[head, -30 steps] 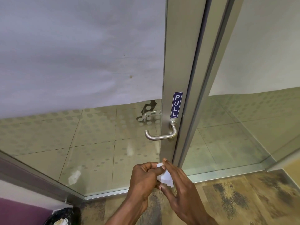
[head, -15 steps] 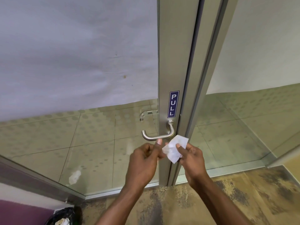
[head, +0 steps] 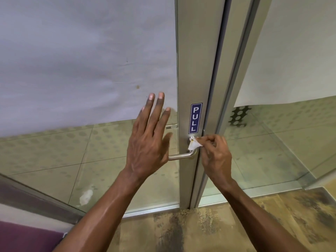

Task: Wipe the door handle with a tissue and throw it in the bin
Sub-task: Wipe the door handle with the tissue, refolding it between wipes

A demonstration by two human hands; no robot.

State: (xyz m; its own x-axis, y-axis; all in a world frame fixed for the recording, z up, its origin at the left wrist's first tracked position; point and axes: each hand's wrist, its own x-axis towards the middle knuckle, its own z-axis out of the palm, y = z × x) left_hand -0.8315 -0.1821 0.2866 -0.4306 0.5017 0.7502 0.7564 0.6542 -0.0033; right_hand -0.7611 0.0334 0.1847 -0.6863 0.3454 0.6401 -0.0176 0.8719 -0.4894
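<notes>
A steel lever door handle (head: 183, 156) sticks out to the left from the metal door frame, below a blue PULL sign (head: 196, 118). My right hand (head: 216, 155) pinches a small white tissue (head: 193, 144) and presses it against the handle's base by the frame. My left hand (head: 149, 140) is raised in front of the glass with fingers spread, holding nothing, and it hides the free end of the lever. No bin shows in this frame.
The glass door (head: 91, 157) has frosted film above and a dotted pattern below. The metal frame (head: 196, 60) runs vertically, with a second glass panel (head: 281, 133) to the right. Patterned carpet (head: 218, 230) lies underfoot. A purple surface (head: 23, 237) sits at bottom left.
The right hand took the tissue alone and brought it up onto the handle's base. The left hand let go of the tissue and rose, opening its fingers. The view moved closer to the door.
</notes>
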